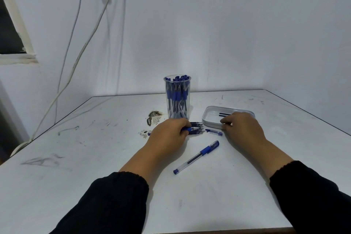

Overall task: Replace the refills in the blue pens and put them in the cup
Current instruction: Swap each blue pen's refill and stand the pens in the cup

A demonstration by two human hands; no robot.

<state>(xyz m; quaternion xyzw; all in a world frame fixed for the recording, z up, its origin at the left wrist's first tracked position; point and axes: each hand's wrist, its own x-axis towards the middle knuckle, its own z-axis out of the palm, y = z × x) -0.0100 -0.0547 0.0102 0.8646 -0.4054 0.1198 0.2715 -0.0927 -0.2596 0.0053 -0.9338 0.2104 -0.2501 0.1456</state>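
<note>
So the tall clear plastic cup (177,97) at the back of the table is stuffed with blue-capped pens standing upright. To its right there's a shallow white oval tray (209,118) with a couple of dark refills (224,114) lying in it. My right hand (241,127) rests over the tray's near rim, fingers curled at the edge; can't really tell if it's pinching anything. My left hand (169,133) is just in front of the cup, fingers curled round a blue pen part (188,129) with a metal tip poking out, right on top of a loose pile of dark refills (197,128). A short blue pen cap (214,132) lies between my hands. One whole clear-barrel pen with blue grip and cap (196,157) lies diagonally nearer me, well apart from the cup. The white tabletop (95,157) is scuffed, with a dark burnt-looking patch (153,116) and tiny silvery bits (144,134) left of the cup. White walls, and pale cables (85,43) hang down the left one
</note>
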